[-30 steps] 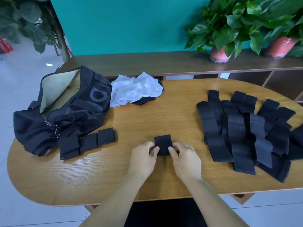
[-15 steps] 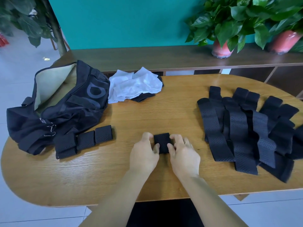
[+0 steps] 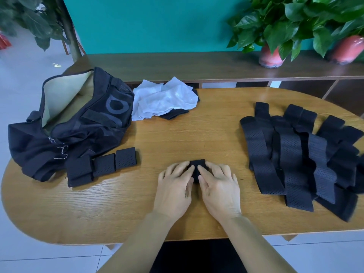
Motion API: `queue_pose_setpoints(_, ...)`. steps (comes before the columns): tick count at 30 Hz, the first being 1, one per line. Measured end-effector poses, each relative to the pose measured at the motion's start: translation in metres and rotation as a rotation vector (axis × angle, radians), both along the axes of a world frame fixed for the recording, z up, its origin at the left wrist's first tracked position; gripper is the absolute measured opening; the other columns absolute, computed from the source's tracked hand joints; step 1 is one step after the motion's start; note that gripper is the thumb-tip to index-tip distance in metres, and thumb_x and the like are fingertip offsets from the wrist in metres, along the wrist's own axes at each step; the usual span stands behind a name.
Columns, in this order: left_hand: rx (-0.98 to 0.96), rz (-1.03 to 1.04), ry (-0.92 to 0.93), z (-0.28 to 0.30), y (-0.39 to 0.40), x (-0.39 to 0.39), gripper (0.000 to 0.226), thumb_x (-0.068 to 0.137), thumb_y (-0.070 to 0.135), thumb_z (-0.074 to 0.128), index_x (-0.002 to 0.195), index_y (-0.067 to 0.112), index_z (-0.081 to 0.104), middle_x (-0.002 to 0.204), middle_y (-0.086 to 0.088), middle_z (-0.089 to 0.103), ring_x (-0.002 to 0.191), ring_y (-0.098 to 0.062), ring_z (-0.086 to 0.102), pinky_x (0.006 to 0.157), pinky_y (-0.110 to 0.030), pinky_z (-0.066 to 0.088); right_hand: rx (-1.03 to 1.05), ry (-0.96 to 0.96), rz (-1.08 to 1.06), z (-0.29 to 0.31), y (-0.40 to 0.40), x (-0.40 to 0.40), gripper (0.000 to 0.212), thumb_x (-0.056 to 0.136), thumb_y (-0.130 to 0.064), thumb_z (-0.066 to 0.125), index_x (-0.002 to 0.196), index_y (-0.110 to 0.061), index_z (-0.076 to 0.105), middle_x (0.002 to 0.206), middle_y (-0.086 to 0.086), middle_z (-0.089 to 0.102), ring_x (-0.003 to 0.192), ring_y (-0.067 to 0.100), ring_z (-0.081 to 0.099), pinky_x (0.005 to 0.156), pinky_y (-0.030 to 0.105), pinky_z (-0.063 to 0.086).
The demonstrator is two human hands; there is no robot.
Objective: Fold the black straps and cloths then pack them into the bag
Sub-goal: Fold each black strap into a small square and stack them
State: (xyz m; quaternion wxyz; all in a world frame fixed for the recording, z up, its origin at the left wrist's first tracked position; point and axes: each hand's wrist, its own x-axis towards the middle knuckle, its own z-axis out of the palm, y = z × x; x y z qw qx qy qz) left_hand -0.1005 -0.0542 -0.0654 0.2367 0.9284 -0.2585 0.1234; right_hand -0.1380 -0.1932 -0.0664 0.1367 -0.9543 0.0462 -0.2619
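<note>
Both hands lie flat near the front edge of the counter (image 3: 197,134), pressing one folded strap (image 3: 197,164) between them. The left hand (image 3: 175,189) covers its left side with straight fingers; the right hand (image 3: 218,187) does the same on the right, fingers spread. Only the strap's far end shows. Toward the left edge sits the open bag (image 3: 78,123), with three folded straps (image 3: 102,166) touching its front. A white cloth (image 3: 163,99) lies by the back edge beside the bag. Unfolded straps (image 3: 295,154) fan out, overlapping, at the right edge.
</note>
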Motion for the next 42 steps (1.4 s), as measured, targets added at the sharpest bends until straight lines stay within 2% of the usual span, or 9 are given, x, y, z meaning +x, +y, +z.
queue_pose_setpoints(3, 0.098, 0.036, -0.098, 0.001, -0.003, -0.001, 0.038, 0.084, 0.016, 0.069, 0.121, 0.019, 0.067, 0.129, 0.005, 0.063, 0.125, -0.019, 0.051, 0.1, -0.04, 0.035, -0.067, 0.013, 0.014, -0.002, -0.001, 0.004, 0.034, 0.09, -0.029, 0.045, 0.106, -0.018, 0.073, 0.11, 0.0, 0.07, 0.101, 0.024, 0.061, 0.069, 0.039, 0.05)
queue_pose_setpoints(7, 0.213, 0.114, -0.209, 0.007, 0.005, 0.011, 0.044, 0.071, 0.012, 0.077, 0.114, 0.014, 0.071, 0.119, 0.0, 0.069, 0.124, -0.023, 0.054, 0.098, -0.04, 0.026, -0.118, 0.074, 0.04, 0.004, 0.015, 0.027, 0.019, 0.08, -0.019, 0.075, 0.098, -0.014, 0.074, 0.103, 0.003, 0.072, 0.094, 0.027, 0.064, 0.064, 0.038, 0.05)
queue_pose_setpoints(9, 0.261, 0.174, -0.242, 0.008, 0.02, 0.02, 0.043, 0.07, 0.012, 0.077, 0.112, 0.013, 0.072, 0.114, -0.001, 0.07, 0.123, -0.025, 0.054, 0.098, -0.04, 0.025, -0.14, 0.161, 0.067, 0.008, 0.035, 0.039, 0.018, 0.076, -0.02, 0.078, 0.093, -0.014, 0.073, 0.099, 0.003, 0.072, 0.091, 0.027, 0.064, 0.064, 0.037, 0.051)
queue_pose_setpoints(12, 0.31, 0.235, -0.276, 0.01, 0.047, 0.034, 0.033, 0.074, 0.014, 0.075, 0.107, 0.014, 0.073, 0.109, -0.002, 0.07, 0.123, -0.025, 0.047, 0.099, -0.042, 0.025, -0.181, 0.279, 0.097, 0.015, 0.065, 0.057, 0.018, 0.081, -0.026, 0.073, 0.096, -0.015, 0.071, 0.102, 0.002, 0.071, 0.093, 0.026, 0.062, 0.068, 0.038, 0.05)
queue_pose_setpoints(16, 0.307, 0.269, -0.312, 0.01, 0.077, 0.052, 0.029, 0.077, 0.011, 0.073, 0.106, 0.015, 0.074, 0.115, -0.006, 0.067, 0.125, -0.026, 0.04, 0.103, -0.045, 0.025, -0.198, 0.355, 0.163, 0.023, 0.091, 0.079, 0.032, 0.1, -0.026, 0.044, 0.13, -0.017, 0.05, 0.139, 0.002, 0.05, 0.122, 0.026, 0.044, 0.093, 0.039, 0.038)
queue_pose_setpoints(18, 0.295, 0.283, -0.323, 0.009, 0.089, 0.057, 0.032, 0.077, 0.01, 0.074, 0.109, 0.014, 0.073, 0.119, -0.007, 0.066, 0.125, -0.026, 0.04, 0.104, -0.046, 0.025, -0.206, 0.375, 0.166, 0.025, 0.1, 0.086, 0.036, 0.102, -0.026, 0.038, 0.137, -0.018, 0.042, 0.146, 0.002, 0.041, 0.127, 0.026, 0.038, 0.097, 0.039, 0.034)
queue_pose_setpoints(26, 0.298, 0.327, -0.252, 0.003, 0.106, 0.066, 0.035, 0.08, 0.014, 0.071, 0.115, 0.018, 0.07, 0.123, -0.004, 0.065, 0.124, -0.026, 0.051, 0.103, -0.046, 0.026, -0.201, 0.44, 0.185, 0.028, 0.126, 0.102, 0.042, 0.102, -0.024, 0.036, 0.144, -0.021, 0.032, 0.151, 0.002, 0.033, 0.129, 0.026, 0.033, 0.099, 0.04, 0.032)
queue_pose_setpoints(32, 0.229, 0.384, -0.15, -0.001, 0.106, 0.068, 0.045, 0.074, 0.008, 0.077, 0.117, 0.016, 0.07, 0.122, -0.005, 0.066, 0.117, -0.027, 0.058, 0.09, -0.049, 0.046, -0.208, 0.434, 0.237, 0.03, 0.13, 0.108, 0.043, 0.102, -0.024, 0.036, 0.145, -0.023, 0.031, 0.15, 0.0, 0.035, 0.127, 0.025, 0.034, 0.097, 0.038, 0.032)
queue_pose_setpoints(42, 0.299, 0.321, -0.201, 0.011, 0.095, 0.068, 0.045, 0.079, 0.011, 0.074, 0.123, 0.014, 0.066, 0.126, -0.005, 0.064, 0.122, -0.026, 0.055, 0.096, -0.043, 0.035, -0.043, 0.445, 0.245, 0.049, 0.103, 0.099, 0.052, 0.101, -0.02, 0.04, 0.15, -0.022, 0.021, 0.157, 0.002, 0.023, 0.136, 0.023, 0.028, 0.104, 0.038, 0.031)
